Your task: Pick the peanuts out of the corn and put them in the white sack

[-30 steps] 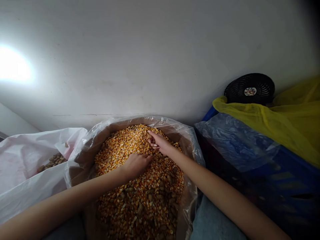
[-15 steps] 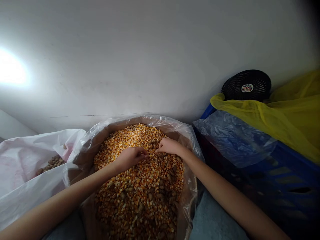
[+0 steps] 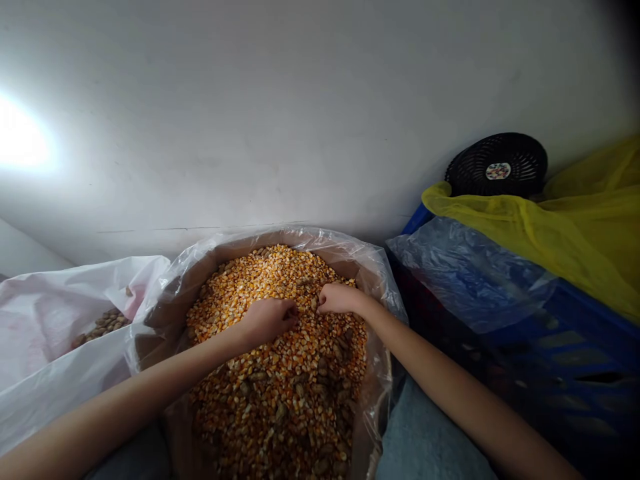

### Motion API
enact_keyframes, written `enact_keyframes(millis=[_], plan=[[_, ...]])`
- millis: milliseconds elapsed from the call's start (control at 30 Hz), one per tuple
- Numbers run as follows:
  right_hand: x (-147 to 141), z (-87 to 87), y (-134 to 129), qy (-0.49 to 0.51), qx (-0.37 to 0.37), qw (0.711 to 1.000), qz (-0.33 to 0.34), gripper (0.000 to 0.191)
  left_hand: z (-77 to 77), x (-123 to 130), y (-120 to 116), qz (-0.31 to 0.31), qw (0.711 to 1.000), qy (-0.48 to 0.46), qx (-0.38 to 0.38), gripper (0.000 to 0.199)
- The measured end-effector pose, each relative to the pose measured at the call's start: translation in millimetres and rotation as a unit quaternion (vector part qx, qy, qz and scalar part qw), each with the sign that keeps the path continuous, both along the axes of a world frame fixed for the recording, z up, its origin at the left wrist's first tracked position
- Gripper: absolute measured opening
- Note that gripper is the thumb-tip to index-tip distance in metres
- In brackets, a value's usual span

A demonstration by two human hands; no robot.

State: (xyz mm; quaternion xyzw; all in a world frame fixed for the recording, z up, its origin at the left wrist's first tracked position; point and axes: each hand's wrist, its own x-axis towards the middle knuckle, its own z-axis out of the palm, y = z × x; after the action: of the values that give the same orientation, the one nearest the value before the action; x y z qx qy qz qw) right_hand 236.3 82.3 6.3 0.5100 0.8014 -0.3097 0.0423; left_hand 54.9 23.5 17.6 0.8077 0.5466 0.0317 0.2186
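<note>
A box lined with clear plastic point(image 3: 370, 250) holds a heap of yellow corn kernels point(image 3: 270, 273). Unshelled peanuts point(image 3: 323, 373) lie scattered over the corn, mostly on the near and right side. My left hand point(image 3: 270, 318) is over the middle of the heap, its fingers curled in and closed; what they pinch is hidden. Just to its right, my right hand point(image 3: 340, 299) bends down to the corn with fingers closed, a small tan piece by the fingertips, too small to tell if it is gripped.
On the left, a white plastic bag point(image 3: 100, 270) holds a pile of peanuts point(image 3: 107, 321). At right stands a blue crate point(image 3: 575, 300) with clear plastic point(image 3: 475, 273), yellow mesh point(image 3: 575, 227) and a black fan point(image 3: 497, 163). A pale wall point(image 3: 280, 120) rises behind the box.
My left hand has turned and moved slightly right and down, its fingers curling closer together. My right hand has lowered a little and its fingers now point further down.
</note>
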Motion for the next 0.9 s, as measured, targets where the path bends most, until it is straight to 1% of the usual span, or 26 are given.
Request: enact_keyframes(millis=[33,67,100,133,167,233,267,300,333,367,400,433,467,500,533,567,600,633,667,700,733,800,867,900], plan=[[1.0,2.9,0.3,0.031,-0.012,0.999,-0.008,0.022,1.9,-2.6,1.5,0.026,0.998,-0.055,-0.025,0.019],[2.0,6.3,0.3,0.075,-0.032,0.996,-0.023,0.018,4.4,-5.7,3.1,0.053,0.989,-0.124,-0.061,0.02],[3.0,9.9,0.2,0.132,-0.061,0.988,-0.045,0.015,7.5,-9.5,4.6,0.08,0.969,-0.209,-0.107,0.022],[4.0,13.7,0.0,0.2,-0.099,0.972,-0.07,0.014,11.0,-14.0,5.9,0.105,0.933,-0.303,-0.16,0.023],[5.0,17.3,0.0,0.273,-0.146,0.946,-0.096,0.015,14.8,-19.0,7.1,0.128,0.882,-0.4,-0.214,0.023],[7.2,23.5,1.1,0.411,-0.238,0.869,-0.138,0.016,22.3,-29.9,9.0,0.164,0.75,-0.567,-0.298,0.02],[8.5,25.6,2.3,0.468,-0.271,0.827,-0.15,0.016,25.5,-35.2,9.8,0.175,0.688,-0.628,-0.317,0.018],[9.9,26.9,3.9,0.515,-0.292,0.79,-0.158,0.016,28.1,-40.0,10.6,0.18,0.638,-0.675,-0.324,0.016],[11.3,27.6,5.6,0.549,-0.302,0.762,-0.165,0.017,29.8,-44.3,11.3,0.181,0.602,-0.707,-0.324,0.013],[12.4,27.7,7.4,0.571,-0.303,0.742,-0.176,0.018,30.6,-47.6,12.0,0.18,0.578,-0.728,-0.322,0.011],[13.3,27.4,9.0,0.581,-0.295,0.734,-0.19,0.02,30.7,-50.1,12.5,0.178,0.565,-0.738,-0.323,0.011],[13.8,26.6,10.1,0.578,-0.279,0.738,-0.21,0.023,30.2,-51.5,12.9,0.178,0.56,-0.742,-0.324,0.013],[13.8,25.5,10.8,0.564,-0.253,0.751,-0.233,0.027,29.1,-51.8,13.2,0.179,0.56,-0.74,-0.328,0.015],[13.4,24.2,11.0,0.538,-0.214,0.774,-0.256,0.031,27.8,-51.3,13.2,0.182,0.563,-0.734,-0.333,0.018],[12.6,22.6,10.8,0.499,-0.166,0.806,-0.271,0.034,26.3,-49.9,13.2,0.185,0.57,-0.726,-0.337,0.021],[11.3,20.7,10.3,0.446,-0.109,0.846,-0.272,0.035,24.7,-48.0,12.9,0.188,0.578,-0.718,-0.34,0.023],[9.6,18.4,9.6,0.381,-0.047,0.887,-0.257,0.033,23.0,-45.7,12.5,0.19,0.587,-0.709,-0.342,0.025],[7.4,15.8,8.8,0.311,0.015,0.922,-0.229,0.03,21.2,-43.3,12.0,0.191,0.597,-0.699,-0.344,0.027],[4.7,13.0,8.0,0.238,0.07,0.949,-0.194,0.025,19.3,-40.9,11.4,0.193,0.608,-0.689,-0.345,0.028],[1.5,9.8,7.1,0.166,0.113,0.967,-0.157,0.022,17.4,-38.9,10.7,0.195,0.619,-0.678,-0.345,0.028],[-1.9,6.7,6.3,0.1,0.144,0.977,-0.123,0.021,15.6,-37.3,9.8,0.197,0.633,-0.665,-0.344,0.028],[-9.0,0.9,5.0,-0.003,0.176,0.982,-0.073,0.025,12.6,-35.7,8.0,0.198,0.671,-0.631,-0.334,0.026],[-14.2,-2.6,4.3,-0.056,0.184,0.98,-0.046,0.023,11.6,-35.8,6.7,0.201,0.727,-0.582,-0.303,0.019],[-15.5,-3.0,4.4,-0.057,0.186,0.98,-0.046,0.02,12.1,-36.0,6.6,0.203,0.765,-0.545,-0.276,0.018]])
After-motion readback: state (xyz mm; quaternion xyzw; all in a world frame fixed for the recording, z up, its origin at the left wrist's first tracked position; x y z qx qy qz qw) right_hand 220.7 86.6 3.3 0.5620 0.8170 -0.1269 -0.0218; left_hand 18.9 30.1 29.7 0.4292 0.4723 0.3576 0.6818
